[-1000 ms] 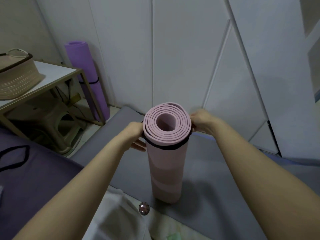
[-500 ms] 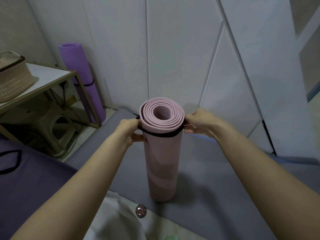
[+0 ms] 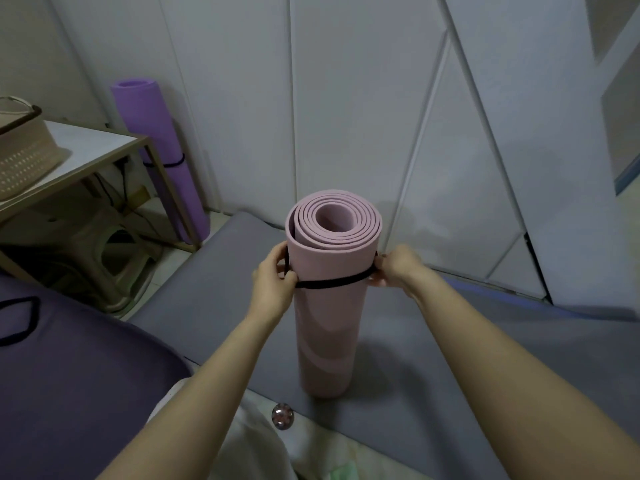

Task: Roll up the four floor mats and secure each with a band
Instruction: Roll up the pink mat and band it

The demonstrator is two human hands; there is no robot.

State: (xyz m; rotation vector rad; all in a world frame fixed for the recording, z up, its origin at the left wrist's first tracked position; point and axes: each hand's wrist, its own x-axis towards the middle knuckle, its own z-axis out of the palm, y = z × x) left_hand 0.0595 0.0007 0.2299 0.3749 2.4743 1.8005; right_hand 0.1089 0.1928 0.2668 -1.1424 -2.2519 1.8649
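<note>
Pink mat (image 3: 329,327) matt foam; band (image 3: 332,283) black elastic; basket (image 3: 24,161) woven; grey mat (image 3: 214,306) smooth, matt.

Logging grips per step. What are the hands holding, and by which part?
Both hands pinch the black band round the upright pink mat: left hand at the band's left side, right hand at its right side.

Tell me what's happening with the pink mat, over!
Both hands pinching: left hand and right hand on the black band. Band rings the upright pink mat, just below its top. Nothing blocking.
</note>
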